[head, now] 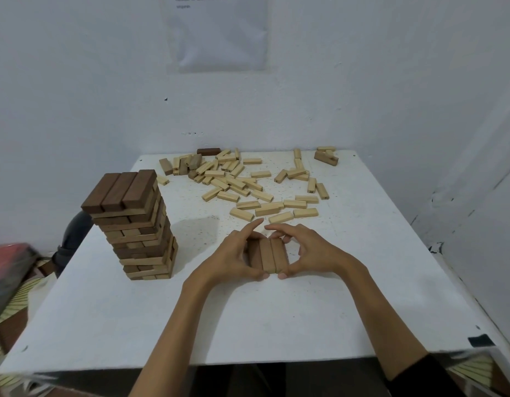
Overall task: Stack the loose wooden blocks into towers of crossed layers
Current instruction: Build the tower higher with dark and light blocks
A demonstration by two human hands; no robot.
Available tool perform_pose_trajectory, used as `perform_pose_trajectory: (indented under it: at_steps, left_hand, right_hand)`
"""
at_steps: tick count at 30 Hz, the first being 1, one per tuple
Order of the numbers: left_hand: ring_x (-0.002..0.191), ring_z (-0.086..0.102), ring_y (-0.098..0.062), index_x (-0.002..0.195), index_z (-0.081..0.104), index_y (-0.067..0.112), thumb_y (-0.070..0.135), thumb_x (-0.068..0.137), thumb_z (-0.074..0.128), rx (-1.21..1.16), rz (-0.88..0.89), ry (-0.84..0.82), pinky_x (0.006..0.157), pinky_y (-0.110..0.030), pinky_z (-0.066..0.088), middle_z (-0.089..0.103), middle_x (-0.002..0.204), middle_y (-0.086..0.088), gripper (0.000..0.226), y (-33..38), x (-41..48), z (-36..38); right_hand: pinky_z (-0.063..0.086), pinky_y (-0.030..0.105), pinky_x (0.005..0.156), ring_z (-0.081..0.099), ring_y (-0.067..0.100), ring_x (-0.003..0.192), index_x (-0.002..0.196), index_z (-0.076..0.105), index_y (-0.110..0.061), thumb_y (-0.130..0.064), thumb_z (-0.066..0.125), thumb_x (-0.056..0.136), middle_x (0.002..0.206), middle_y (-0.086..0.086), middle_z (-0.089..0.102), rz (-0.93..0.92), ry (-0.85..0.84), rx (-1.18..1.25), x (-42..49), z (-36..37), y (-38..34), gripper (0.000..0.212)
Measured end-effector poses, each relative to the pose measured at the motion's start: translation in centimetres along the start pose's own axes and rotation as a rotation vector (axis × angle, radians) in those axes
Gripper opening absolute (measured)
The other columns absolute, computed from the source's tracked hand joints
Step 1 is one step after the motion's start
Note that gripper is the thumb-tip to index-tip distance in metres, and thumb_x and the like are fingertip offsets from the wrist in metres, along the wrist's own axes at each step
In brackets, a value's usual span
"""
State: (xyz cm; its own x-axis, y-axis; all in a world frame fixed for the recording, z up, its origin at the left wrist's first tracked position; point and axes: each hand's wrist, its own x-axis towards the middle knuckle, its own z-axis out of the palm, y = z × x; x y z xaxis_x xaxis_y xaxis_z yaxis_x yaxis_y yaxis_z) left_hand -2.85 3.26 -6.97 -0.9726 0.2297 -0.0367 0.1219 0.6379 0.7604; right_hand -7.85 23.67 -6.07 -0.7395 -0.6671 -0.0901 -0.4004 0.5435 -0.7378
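Three brown wooden blocks [267, 255] lie side by side on the white table [276, 316], forming one flat layer. My left hand [233, 259] cups their left side, thumb at the near end and fingers over the far end. My right hand [305, 253] cups the right side the same way. A finished tower of crossed layers [139, 224] stands to the left, topped by three dark blocks. Several loose pale blocks [248, 184] lie scattered across the far half of the table.
White walls close in behind and to the right, with a paper sheet [216, 32] taped up. A small block pile [326, 156] sits at the far right corner. A red and grey object [10, 267] and a patterned floor lie left of the table.
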Motion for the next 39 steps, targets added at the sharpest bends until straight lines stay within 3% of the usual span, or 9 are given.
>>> perform_pose_trajectory:
  at_steps: [6,9,15,21,24,27,32,35,39]
  left_hand:
    - [0.108,0.043,0.000,0.148,0.015,0.032,0.021,0.064,0.085,0.007,-0.006,-0.004,0.082,-0.003,0.036,0.045,0.119,0.018,0.109,0.1,0.1,-0.1]
    - [0.119,0.040,-0.009,0.147,0.020,0.029,0.035,0.060,0.086,-0.005,-0.030,0.044,0.095,-0.019,0.039,0.040,0.131,0.009,0.109,0.6,0.1,-0.1]
    - [0.116,0.045,-0.023,0.135,0.040,0.018,0.063,0.084,0.047,0.186,-0.276,0.454,0.086,-0.034,0.041,0.043,0.130,-0.005,0.068,3.4,0.0,1.4]
    - [0.124,0.033,-0.029,0.147,0.005,0.009,0.075,0.074,0.047,0.504,-0.436,0.233,0.093,-0.043,0.037,0.032,0.135,-0.010,0.107,6.2,0.3,4.2]
    - [0.125,0.031,-0.028,0.148,-0.001,0.010,0.061,0.080,0.051,0.483,-0.398,0.219,0.097,-0.042,0.034,0.029,0.139,-0.009,0.099,6.3,0.7,4.4]
    - [0.127,0.028,-0.029,0.146,0.009,0.011,0.046,0.084,0.056,0.435,-0.263,0.128,0.103,-0.041,0.032,0.021,0.147,-0.010,0.086,6.1,0.7,3.3]
    - [0.112,0.044,-0.019,0.144,-0.006,0.024,0.026,0.068,0.080,0.264,-0.064,-0.112,0.098,-0.034,0.041,0.045,0.120,0.002,0.115,3.4,1.1,0.0]
    - [0.114,0.045,-0.013,0.143,-0.007,0.029,0.019,0.068,0.082,0.195,-0.007,-0.239,0.097,-0.024,0.040,0.044,0.128,0.003,0.117,2.4,1.2,-1.4]
    - [0.131,0.028,-0.003,0.146,0.002,0.033,0.052,0.069,0.072,-0.131,-0.014,-0.133,0.106,-0.023,0.027,0.028,0.146,0.012,0.106,1.6,0.3,-1.3]
  right_hand:
    - [0.031,0.011,0.074,0.041,0.003,0.107,0.141,0.031,-0.037,-0.023,0.086,0.063,0.128,-0.012,0.050,0.012,0.003,0.019,0.0,0.3,0.4,0.096]
    - [0.037,0.015,0.080,0.043,0.004,0.114,0.142,0.029,-0.040,-0.025,0.087,0.061,0.129,-0.014,0.046,0.046,-0.039,0.081,-0.1,-0.5,0.4,0.101]
    - [0.048,0.024,0.091,0.057,0.007,0.103,0.126,0.046,-0.042,-0.025,0.080,0.071,0.120,-0.007,0.056,0.108,0.076,0.232,-0.6,-3.1,1.6,0.068]
    - [0.049,0.020,0.071,0.058,0.009,0.081,0.115,0.057,-0.026,-0.009,0.067,0.084,0.110,0.006,0.061,0.221,0.253,0.303,-0.5,-4.2,2.6,0.036]
    - [0.048,0.019,0.068,0.057,0.007,0.077,0.112,0.059,-0.024,-0.006,0.064,0.086,0.105,0.005,0.061,0.222,0.239,0.324,-0.4,-4.0,2.4,0.033]
    - [0.047,0.019,0.076,0.058,0.006,0.080,0.112,0.059,-0.027,-0.010,0.066,0.085,0.105,0.003,0.063,0.199,0.229,0.273,-0.5,-3.9,2.3,0.033]
    - [0.048,0.020,0.084,0.061,0.009,0.087,0.120,0.056,-0.028,-0.012,0.073,0.079,0.107,0.001,0.063,0.141,0.107,0.210,-0.5,-3.5,1.9,0.046]
    - [0.049,0.021,0.090,0.059,0.006,0.096,0.118,0.055,-0.033,-0.020,0.074,0.079,0.110,-0.005,0.062,0.104,0.043,0.179,-0.4,-2.9,1.5,0.046]
    - [0.038,0.037,0.108,0.048,0.009,0.122,0.132,0.049,-0.026,-0.038,0.053,0.091,0.129,-0.008,0.052,0.166,0.411,0.498,0.1,-0.2,0.2,0.043]
